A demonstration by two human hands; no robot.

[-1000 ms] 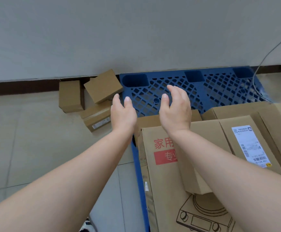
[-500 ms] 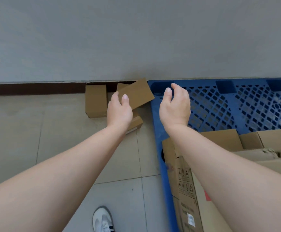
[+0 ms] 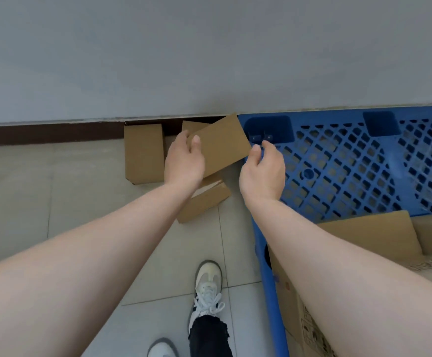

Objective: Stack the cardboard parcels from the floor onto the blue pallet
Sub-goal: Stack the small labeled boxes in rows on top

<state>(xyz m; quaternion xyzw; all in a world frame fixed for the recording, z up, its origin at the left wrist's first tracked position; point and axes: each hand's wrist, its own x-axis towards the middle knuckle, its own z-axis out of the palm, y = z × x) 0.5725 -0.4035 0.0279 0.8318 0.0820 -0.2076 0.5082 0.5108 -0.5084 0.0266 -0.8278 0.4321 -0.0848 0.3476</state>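
Observation:
A tilted brown cardboard parcel [image 3: 222, 145] leans on other parcels on the floor, right at the blue pallet's [image 3: 338, 166] left far corner. My left hand [image 3: 184, 163] holds its left edge, thumb on the top face and fingers curled over the corner. My right hand [image 3: 263, 171] is at the parcel's right corner, fingers apart, thumb tip just touching or just short of it. A flat parcel [image 3: 204, 202] lies beneath, and another parcel [image 3: 144, 153] stands to the left. One more parcel [image 3: 190, 126] is partly hidden behind the tilted one.
Larger cardboard boxes [image 3: 374, 238] sit on the pallet's near part, under my right forearm. A grey wall with a dark baseboard [image 3: 42, 132] runs just behind the parcels. My shoes [image 3: 207, 282] stand on the tiled floor beside the pallet's left edge.
I have stepped left and closer to the floor parcels. Both hands reached forward; the left hand went from hovering to gripping the tilted parcel, and the right hand came up to its right corner.

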